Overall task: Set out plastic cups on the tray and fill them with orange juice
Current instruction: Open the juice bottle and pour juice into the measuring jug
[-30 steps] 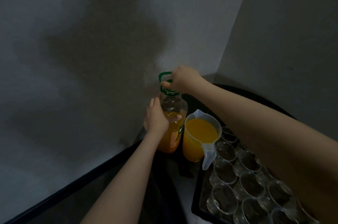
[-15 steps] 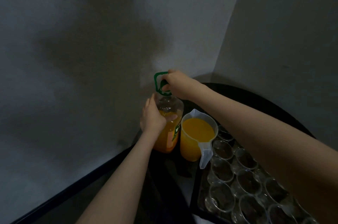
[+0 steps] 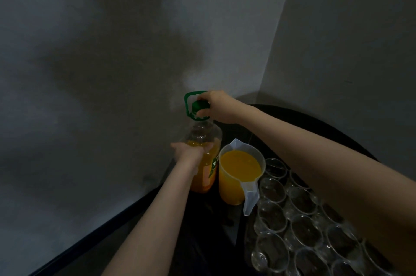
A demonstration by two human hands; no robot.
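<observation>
While left hand (image 3: 191, 151) grips bottle (image 3: 203, 151), right hand (image 3: 216, 104) now exposes green cap (image 3: 199, 105).

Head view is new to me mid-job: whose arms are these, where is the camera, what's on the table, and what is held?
There is no machine: a person works bare-handed, and the single camera sits on their head, looking forward and down. The left hand grips the juice bottle at its shoulder. The right hand grips the green cap on top, beside the bottle's green handle. Next to the bottle stands a jug full of orange juice. To the right, a dark tray carries rows of clear cups, all empty as far as visible.
</observation>
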